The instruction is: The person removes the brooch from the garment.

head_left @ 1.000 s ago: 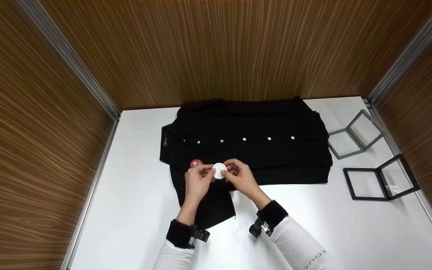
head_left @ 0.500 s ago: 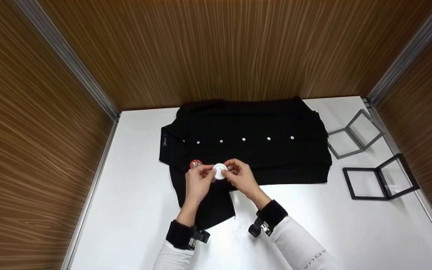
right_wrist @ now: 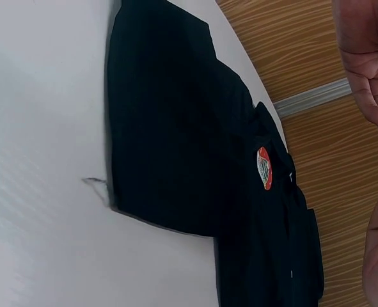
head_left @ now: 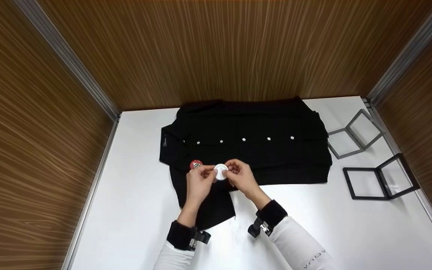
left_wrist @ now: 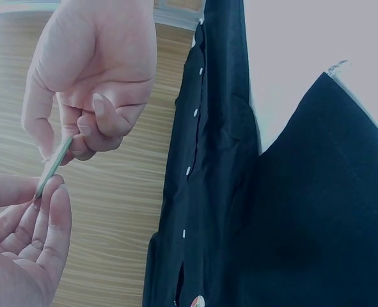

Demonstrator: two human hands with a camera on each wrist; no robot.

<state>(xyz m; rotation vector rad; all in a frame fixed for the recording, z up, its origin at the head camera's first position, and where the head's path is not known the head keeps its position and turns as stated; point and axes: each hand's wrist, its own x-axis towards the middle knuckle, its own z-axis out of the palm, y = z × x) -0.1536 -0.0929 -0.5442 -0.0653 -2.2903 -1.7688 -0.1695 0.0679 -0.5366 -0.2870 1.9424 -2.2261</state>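
- Above the near sleeve of the black shirt (head_left: pixel 246 146), you hold a white round badge (head_left: pixel 220 171) between both hands, lifted off the cloth.
- Your left hand (head_left: pixel 199 182) pinches the badge's left edge with thumb and fingertips; the left wrist view shows the disc (left_wrist: pixel 53 165) edge-on, with your left fingers (left_wrist: pixel 55 217) meeting its lower end.
- Your right hand (head_left: pixel 240 176) pinches the right edge, fingers curled over it; in the left wrist view that hand (left_wrist: pixel 93 70) closes down on the disc's upper end.
- Just left of your left hand, a red badge (head_left: pixel 196 164) sits on the shirt front; the right wrist view shows it (right_wrist: pixel 263 168) lying flat on the dark cloth.
- Your shirt lies spread sideways on the white table (head_left: pixel 133 210), collar end to your left, a row of white buttons (head_left: pixel 243 139) running across it, touching the back wall.
- At the table's right edge, well apart from your hands, a grey hinged frame box (head_left: pixel 354 134) stands open, and a black hinged frame box (head_left: pixel 381 182) stands open just nearer to you.
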